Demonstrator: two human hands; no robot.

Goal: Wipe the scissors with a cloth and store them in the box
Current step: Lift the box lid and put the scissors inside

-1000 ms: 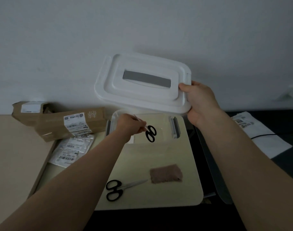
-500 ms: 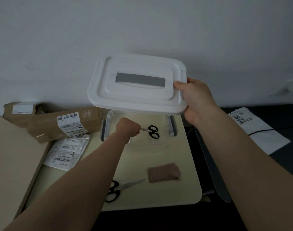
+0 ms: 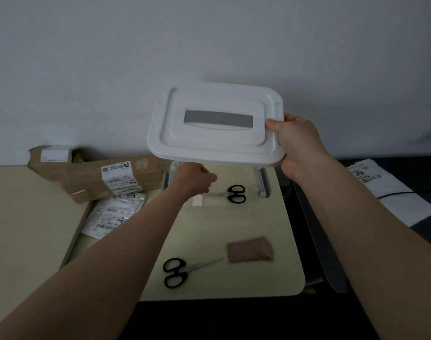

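The box [image 3: 263, 182] stands at the back of the worktop [image 3: 234, 227], and the right hand [image 3: 298, 146] holds the lid [image 3: 214, 133] above it by the lid's right edge. The left hand [image 3: 192, 179] reaches into the box from the left, pinching the blades of one pair of scissors [image 3: 236, 193], handles pointing right. At the front lies a second pair of scissors [image 3: 176, 272], blade tips just beside the cloth [image 3: 250, 249] to its right. Cardboard parcels [image 3: 94, 177] sit left of the box, with mail pouches [image 3: 113, 214] before them and a flat mailer [image 3: 391, 192] far right.
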